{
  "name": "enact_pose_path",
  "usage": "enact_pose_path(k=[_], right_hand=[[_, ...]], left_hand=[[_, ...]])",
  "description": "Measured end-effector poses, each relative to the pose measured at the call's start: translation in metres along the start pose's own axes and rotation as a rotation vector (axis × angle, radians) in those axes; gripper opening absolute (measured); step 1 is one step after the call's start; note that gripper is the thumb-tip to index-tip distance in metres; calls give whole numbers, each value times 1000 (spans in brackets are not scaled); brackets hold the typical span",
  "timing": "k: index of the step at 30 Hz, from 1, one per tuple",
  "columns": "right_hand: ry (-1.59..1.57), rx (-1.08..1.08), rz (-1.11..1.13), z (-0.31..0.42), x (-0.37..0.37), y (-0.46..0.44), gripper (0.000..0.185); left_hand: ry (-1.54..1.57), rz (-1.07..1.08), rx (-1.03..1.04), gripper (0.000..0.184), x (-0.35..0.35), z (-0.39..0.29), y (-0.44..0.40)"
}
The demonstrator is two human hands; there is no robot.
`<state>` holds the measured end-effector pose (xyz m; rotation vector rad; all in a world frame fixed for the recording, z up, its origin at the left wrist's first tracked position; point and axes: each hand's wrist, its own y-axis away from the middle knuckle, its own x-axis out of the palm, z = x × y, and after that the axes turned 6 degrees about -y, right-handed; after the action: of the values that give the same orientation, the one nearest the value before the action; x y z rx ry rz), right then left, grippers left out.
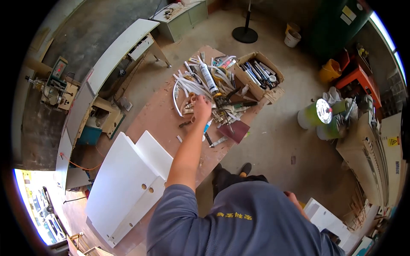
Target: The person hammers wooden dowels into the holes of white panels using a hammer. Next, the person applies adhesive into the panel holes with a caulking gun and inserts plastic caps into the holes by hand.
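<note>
My left hand [202,107] reaches down into a heap of odds and ends on the brown workbench [162,106]. Its fingers are curled at tan curved strips; what lies between them is hidden. White plastic strips [186,81] fan out just beyond the hand. A sealant cartridge [208,77] lies across the heap. Beside the wrist rests a small blue-and-white tube [207,126], with a dark red sheet [234,131] to its right. My right hand [294,202] hangs low by my side, mostly covered by my shirt, its fingers unclear.
A cardboard box [274,94] of tubes and tools stands at the bench's far right corner. White panels [124,179] with round holes lie on the near left. A metal drum [308,117] and a beige machine [363,153] stand to the right. A dark stand base [245,35] is behind.
</note>
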<state>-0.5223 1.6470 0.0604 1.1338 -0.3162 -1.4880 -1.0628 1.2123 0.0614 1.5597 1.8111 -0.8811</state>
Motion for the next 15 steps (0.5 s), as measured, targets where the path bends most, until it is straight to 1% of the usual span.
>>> enact_pose_path(k=[1, 2, 3, 4, 5, 6, 7, 8, 9, 11, 14, 15], right_hand=[[6, 19, -12, -2, 14, 24, 39], [-17, 46, -20, 28, 18, 43, 40], [-40, 73, -28, 62, 21, 64, 40], [-140, 178, -54, 43, 31, 62, 39], [-217, 192, -86, 26, 42, 70, 38], [-293, 208, -115, 25, 51, 78, 37], [-236, 196, -122, 21, 59, 92, 35], [-178, 184, -131, 35, 67, 112, 34], [-147, 191, -131, 42, 75, 122, 34], [-123, 171, -160, 52, 86, 125, 34], [-148, 141, -226, 53, 100, 132, 36], [-154, 115, -254, 52, 105, 136, 36]], left_hand=[[-38, 24, -61, 44, 7, -20, -10], [-58, 33, -122, 56, 10, -40, -38], [-57, 127, -179, 66, 7, -48, -38], [-40, 206, -232, 76, 6, -56, -54], [-114, 177, -265, 70, 27, -55, -70], [-190, 202, -265, 74, 27, -61, -78], [-174, 216, -318, 74, 26, -63, -85], [-162, 234, -370, 73, 22, -62, -87], [-151, 235, -368, 73, 23, -60, -88], [-106, 294, -410, 67, 25, -64, -98], [-109, 289, -455, 62, 26, -61, -101], [-23, 315, -495, 66, 16, -64, -96]])
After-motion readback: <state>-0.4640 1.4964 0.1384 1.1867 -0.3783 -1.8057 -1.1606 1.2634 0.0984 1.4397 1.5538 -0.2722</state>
